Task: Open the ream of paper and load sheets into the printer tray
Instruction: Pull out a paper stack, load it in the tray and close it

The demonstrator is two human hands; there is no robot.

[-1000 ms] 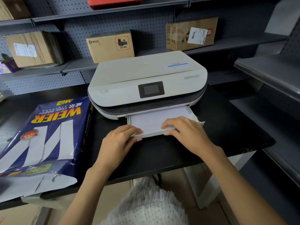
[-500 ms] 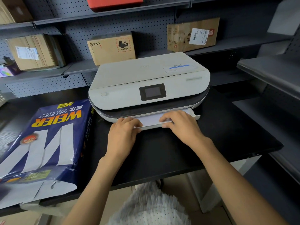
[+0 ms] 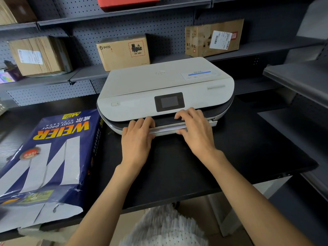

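Observation:
A white printer (image 3: 165, 89) with a small dark screen sits on the black table (image 3: 239, 157). Its paper tray (image 3: 168, 129) is almost fully inside, with only a thin white front edge and a sliver of paper showing. My left hand (image 3: 137, 139) rests flat against the tray's left front, fingers over its edge. On the tray's right front lies my right hand (image 3: 195, 132), its fingertips touching the dark slot above. A blue ream of copy paper (image 3: 48, 157) lies at the left, its near end torn open.
Grey shelves behind hold three cardboard boxes (image 3: 124, 52) and a red box (image 3: 127, 2). Another grey shelf (image 3: 298, 80) juts in at the right. The table's front edge runs just below my forearms.
Both hands have moved forward and the tray has slid from pulled out, with its white sheets showing, to almost closed in the printer.

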